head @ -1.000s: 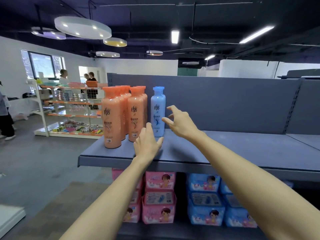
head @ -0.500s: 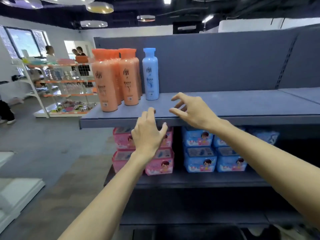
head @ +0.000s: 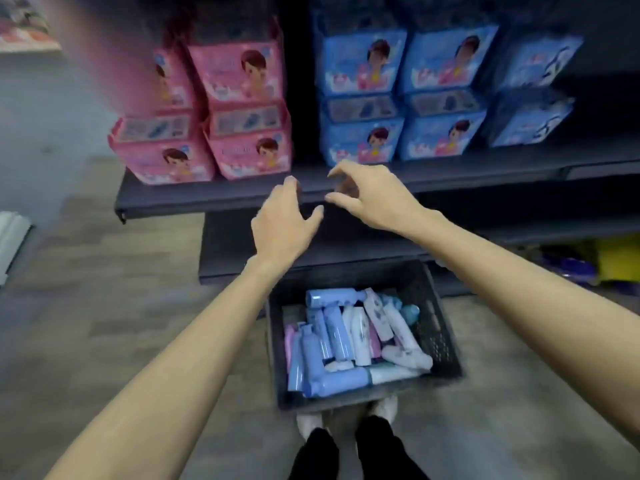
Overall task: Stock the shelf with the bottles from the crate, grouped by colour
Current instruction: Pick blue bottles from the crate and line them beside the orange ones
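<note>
Both hands have dropped from the upper shelf: left hand (head: 284,223) and right hand (head: 372,195) hover empty, fingers (head: 337,173) loosely spread. Below them, smooth light-blue and white plastic bottles (head: 337,336) lie jumbled in the black mesh crate (head: 440,327). They look light, rigid, slippery; I'd grip mid-body.

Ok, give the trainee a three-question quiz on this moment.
1. True or false: both hands, left hand and right hand, hold nothing.
2. Where does the crate stand? A) on the shelf B) on the floor by the person's feet C) in the person's arms
3. Fill in: the packs left of the blue packs are ____.

Key: 1 true; 2 B; 3 pink.
</note>
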`<action>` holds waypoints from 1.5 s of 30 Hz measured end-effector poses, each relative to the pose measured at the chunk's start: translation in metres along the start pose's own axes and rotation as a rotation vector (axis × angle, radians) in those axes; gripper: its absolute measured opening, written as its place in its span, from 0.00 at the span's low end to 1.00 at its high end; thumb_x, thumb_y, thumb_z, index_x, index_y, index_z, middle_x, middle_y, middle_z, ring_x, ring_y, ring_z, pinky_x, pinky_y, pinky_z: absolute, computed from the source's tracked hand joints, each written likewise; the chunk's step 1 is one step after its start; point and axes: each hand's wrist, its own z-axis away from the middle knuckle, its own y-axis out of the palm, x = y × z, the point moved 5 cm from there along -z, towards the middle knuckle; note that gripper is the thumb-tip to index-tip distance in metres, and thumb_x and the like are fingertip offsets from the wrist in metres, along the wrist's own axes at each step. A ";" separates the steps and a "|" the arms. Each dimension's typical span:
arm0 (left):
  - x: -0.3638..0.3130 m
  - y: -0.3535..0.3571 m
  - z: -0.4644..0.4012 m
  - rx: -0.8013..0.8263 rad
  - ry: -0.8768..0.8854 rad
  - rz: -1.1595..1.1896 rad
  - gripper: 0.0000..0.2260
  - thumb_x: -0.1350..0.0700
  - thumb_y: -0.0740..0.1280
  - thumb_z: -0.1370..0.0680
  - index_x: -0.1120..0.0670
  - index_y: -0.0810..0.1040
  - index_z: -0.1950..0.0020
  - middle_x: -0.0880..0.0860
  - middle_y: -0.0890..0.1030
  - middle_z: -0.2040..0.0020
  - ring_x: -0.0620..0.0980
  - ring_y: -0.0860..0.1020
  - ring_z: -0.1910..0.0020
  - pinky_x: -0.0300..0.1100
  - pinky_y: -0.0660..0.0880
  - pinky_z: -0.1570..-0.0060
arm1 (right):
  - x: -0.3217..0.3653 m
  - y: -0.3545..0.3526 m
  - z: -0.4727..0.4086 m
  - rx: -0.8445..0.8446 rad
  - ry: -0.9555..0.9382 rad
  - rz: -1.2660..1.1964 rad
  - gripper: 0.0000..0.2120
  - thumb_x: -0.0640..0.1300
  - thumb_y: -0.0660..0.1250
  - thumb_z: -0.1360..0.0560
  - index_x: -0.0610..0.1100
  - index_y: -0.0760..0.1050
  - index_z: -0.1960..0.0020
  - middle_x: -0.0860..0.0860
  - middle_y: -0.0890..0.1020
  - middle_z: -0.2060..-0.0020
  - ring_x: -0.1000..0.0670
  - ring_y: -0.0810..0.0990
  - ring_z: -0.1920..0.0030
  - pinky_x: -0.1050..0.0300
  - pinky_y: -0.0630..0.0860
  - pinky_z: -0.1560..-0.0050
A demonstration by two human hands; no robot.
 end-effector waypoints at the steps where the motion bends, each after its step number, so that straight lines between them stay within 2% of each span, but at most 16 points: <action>1: 0.013 0.021 0.009 0.046 -0.036 0.009 0.20 0.43 0.68 0.25 0.53 0.71 0.41 0.52 0.78 0.46 0.56 0.77 0.48 0.46 0.69 0.58 | -0.016 0.024 0.006 0.038 0.045 -0.031 0.18 0.57 0.68 0.23 0.50 0.74 0.38 0.55 0.83 0.53 0.51 0.82 0.55 0.46 0.79 0.50; 4: 0.055 0.082 0.047 0.182 -0.150 0.014 0.18 0.44 0.68 0.26 0.53 0.71 0.43 0.52 0.79 0.48 0.56 0.78 0.49 0.45 0.68 0.58 | -0.055 0.096 0.030 0.145 0.172 -0.108 0.17 0.56 0.69 0.24 0.51 0.74 0.39 0.57 0.82 0.54 0.53 0.82 0.56 0.47 0.79 0.48; 8: 0.108 0.158 0.105 0.366 -0.286 0.005 0.16 0.45 0.68 0.26 0.53 0.71 0.45 0.51 0.79 0.51 0.57 0.78 0.52 0.48 0.74 0.58 | -0.106 0.195 0.059 0.300 0.287 -0.160 0.18 0.55 0.69 0.24 0.49 0.73 0.37 0.55 0.82 0.52 0.49 0.82 0.53 0.45 0.78 0.46; 10: 0.132 0.192 0.133 0.444 -0.360 0.006 0.16 0.44 0.68 0.25 0.53 0.71 0.46 0.50 0.79 0.50 0.56 0.78 0.52 0.47 0.72 0.60 | -0.129 0.239 0.072 0.361 0.339 -0.171 0.18 0.54 0.69 0.23 0.48 0.73 0.37 0.54 0.82 0.51 0.49 0.82 0.52 0.45 0.78 0.46; 13: 0.166 0.232 0.163 0.489 -0.492 0.063 0.16 0.44 0.69 0.25 0.52 0.72 0.45 0.50 0.80 0.49 0.55 0.78 0.50 0.44 0.68 0.59 | -0.159 0.296 0.086 0.413 0.409 -0.220 0.16 0.54 0.69 0.23 0.48 0.74 0.38 0.55 0.82 0.54 0.49 0.82 0.53 0.47 0.79 0.48; 17: 0.199 0.274 0.191 0.522 -0.609 0.081 0.15 0.46 0.70 0.26 0.54 0.72 0.46 0.51 0.80 0.50 0.56 0.78 0.50 0.47 0.73 0.56 | -0.188 0.361 0.101 0.491 0.468 -0.271 0.17 0.54 0.68 0.22 0.47 0.73 0.37 0.56 0.80 0.55 0.47 0.81 0.50 0.45 0.79 0.49; 22: 0.209 0.307 0.232 0.623 -0.685 0.084 0.17 0.46 0.70 0.27 0.57 0.72 0.47 0.56 0.78 0.47 0.60 0.77 0.48 0.53 0.76 0.51 | -0.192 0.437 0.106 0.579 0.520 -0.332 0.21 0.54 0.70 0.23 0.44 0.73 0.36 0.47 0.83 0.50 0.44 0.81 0.50 0.47 0.79 0.49; 27: 0.215 0.314 0.247 0.656 -0.699 0.056 0.17 0.46 0.69 0.25 0.57 0.72 0.45 0.55 0.76 0.46 0.58 0.76 0.47 0.49 0.74 0.53 | -0.170 0.500 0.105 0.652 0.564 -0.263 0.37 0.59 0.73 0.27 0.43 0.63 0.27 0.41 0.74 0.35 0.38 0.76 0.37 0.46 0.75 0.40; 30: 0.217 0.317 0.246 0.666 -0.705 0.044 0.17 0.46 0.69 0.25 0.56 0.72 0.45 0.54 0.76 0.46 0.58 0.77 0.48 0.51 0.75 0.52 | -0.163 0.515 0.103 0.616 0.604 -0.166 0.39 0.59 0.74 0.29 0.43 0.62 0.27 0.41 0.72 0.34 0.38 0.75 0.36 0.46 0.74 0.40; 35: 0.218 0.320 0.243 0.677 -0.731 0.065 0.19 0.47 0.69 0.25 0.55 0.70 0.41 0.53 0.76 0.43 0.56 0.77 0.46 0.52 0.77 0.50 | -0.170 0.523 0.101 0.542 0.629 -0.175 0.33 0.55 0.76 0.29 0.42 0.66 0.33 0.42 0.77 0.38 0.38 0.78 0.39 0.46 0.75 0.43; 41: 0.222 0.321 0.237 0.690 -0.770 0.053 0.20 0.48 0.70 0.26 0.58 0.70 0.41 0.56 0.76 0.43 0.60 0.77 0.46 0.54 0.76 0.48 | -0.169 0.494 0.104 0.486 0.468 -0.289 0.29 0.54 0.77 0.30 0.40 0.69 0.38 0.42 0.79 0.45 0.40 0.78 0.44 0.51 0.73 0.51; 45: 0.218 0.310 0.225 0.575 -0.739 0.079 0.20 0.52 0.70 0.25 0.58 0.71 0.37 0.56 0.78 0.42 0.59 0.78 0.44 0.52 0.76 0.47 | -0.158 0.437 0.088 0.376 0.361 -0.394 0.29 0.57 0.77 0.33 0.41 0.71 0.43 0.46 0.79 0.52 0.44 0.78 0.52 0.50 0.75 0.54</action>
